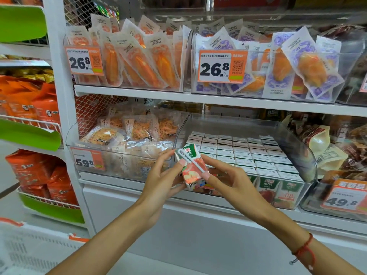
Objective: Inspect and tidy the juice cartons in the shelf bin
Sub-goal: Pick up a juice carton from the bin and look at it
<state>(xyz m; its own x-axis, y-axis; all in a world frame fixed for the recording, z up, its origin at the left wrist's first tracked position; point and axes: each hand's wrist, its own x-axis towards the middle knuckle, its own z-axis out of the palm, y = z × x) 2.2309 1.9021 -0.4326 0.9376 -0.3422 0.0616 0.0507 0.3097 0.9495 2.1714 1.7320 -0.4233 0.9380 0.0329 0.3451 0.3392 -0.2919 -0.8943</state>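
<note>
— Both hands hold one juice carton [193, 168], tilted, in front of the clear bin [246, 124]: left hand [162, 181] curled round it at nine o'clock, right hand [224, 180] pinching its corner at three.

— Risk?

— Probably the straw [191, 162] peeling off, or the carton slipping onto the packed rows [244, 153].

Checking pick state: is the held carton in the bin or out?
Out. Both hands, left and right, hold the carton tilted in front of the clear bin.
</note>
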